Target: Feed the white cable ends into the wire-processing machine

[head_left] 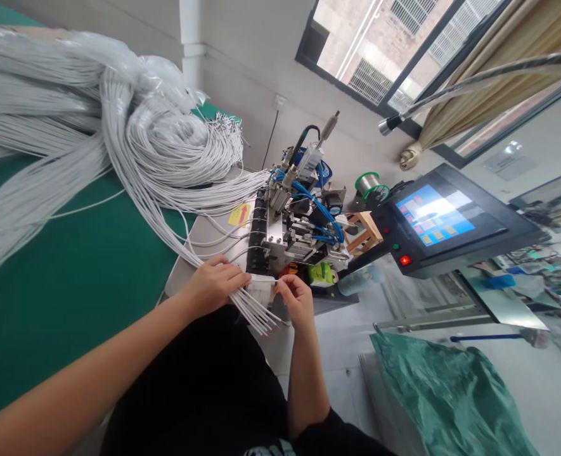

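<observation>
My left hand (217,283) is closed over a bundle of thin white cables (254,311), whose ends fan out past the fingers toward the lower right. My right hand (296,296) pinches the end of one white cable near the front corner of a bench machine (303,209). Several single cables run into the black slotted strip (257,231) along the machine's left side. Behind the hands, the bundle leads back to a large heap of white cables (175,139), partly wrapped in clear plastic.
A green mat (132,253) covers the table at left. Right of the machine stands a control screen (435,215) with a lit red button. A wire spool (369,185) sits behind it. Green sheeting (446,386) lies at lower right, and a gooseneck lamp (394,123) hangs above.
</observation>
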Demonstrator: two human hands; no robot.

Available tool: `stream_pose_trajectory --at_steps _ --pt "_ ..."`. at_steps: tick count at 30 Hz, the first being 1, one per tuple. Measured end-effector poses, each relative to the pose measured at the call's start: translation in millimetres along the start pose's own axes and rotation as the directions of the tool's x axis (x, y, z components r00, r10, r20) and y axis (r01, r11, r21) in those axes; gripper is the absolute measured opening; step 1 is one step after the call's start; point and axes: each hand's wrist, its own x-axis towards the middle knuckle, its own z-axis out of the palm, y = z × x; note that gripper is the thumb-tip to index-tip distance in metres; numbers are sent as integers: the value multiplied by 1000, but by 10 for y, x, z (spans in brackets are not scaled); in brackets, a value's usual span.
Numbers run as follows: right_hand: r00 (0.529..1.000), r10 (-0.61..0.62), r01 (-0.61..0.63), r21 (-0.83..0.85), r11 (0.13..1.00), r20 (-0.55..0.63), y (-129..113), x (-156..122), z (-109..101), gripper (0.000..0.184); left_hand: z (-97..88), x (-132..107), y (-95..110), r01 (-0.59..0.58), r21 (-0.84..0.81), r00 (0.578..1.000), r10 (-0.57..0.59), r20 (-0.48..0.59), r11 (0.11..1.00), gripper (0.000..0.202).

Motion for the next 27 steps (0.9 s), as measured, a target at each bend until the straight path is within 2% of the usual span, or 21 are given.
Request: stream_pose_trajectory --at_steps 9,27 --pt "999 -17 18 -20 1000 37 9 3 -8 23 -14 11 0 -5 -1 1000 5 4 1000 14" --pt "999 -25 26 -29 999 37 42 9 -8 20 -12 19 6 -1 -23 1000 1 17 1000 12"
